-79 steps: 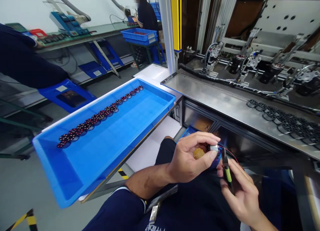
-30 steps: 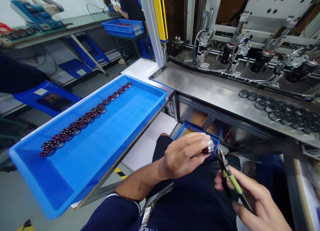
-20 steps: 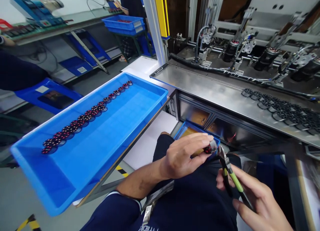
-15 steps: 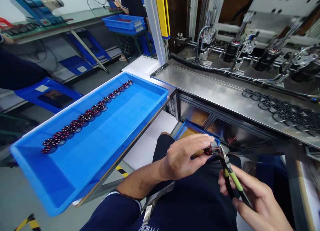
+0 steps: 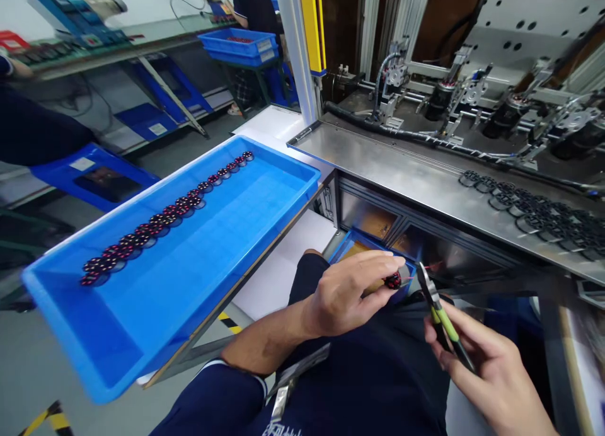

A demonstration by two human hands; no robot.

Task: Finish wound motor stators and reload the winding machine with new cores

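Observation:
Between the thumb and fingers of my left hand (image 5: 347, 292) is a small wound motor stator (image 5: 394, 278), black with red copper wire and a grey rim. A thin red wire end sticks out from its right side. My right hand (image 5: 486, 360) is closed round cutting pliers (image 5: 439, 310) with green and black handles. The pliers' jaws sit just right of the stator, apart from it, with a bit of red wire near their tip. Below both hands, a blue bin (image 5: 352, 239) with a brownish inside is partly hidden by my left hand.
A long blue tray (image 5: 198, 297) to my left holds a row of wound stators (image 5: 161, 222). On the metal ledge (image 5: 378, 155) at right stand many black stator cores (image 5: 543, 212), before a machine with several spindles (image 5: 439, 99). Co-workers sit and stand at the far left bench (image 5: 155, 42).
My right hand has drawn the pliers slightly right, away from the stator, and their handles have come closer together. My left hand keeps the stator in nearly the same place.

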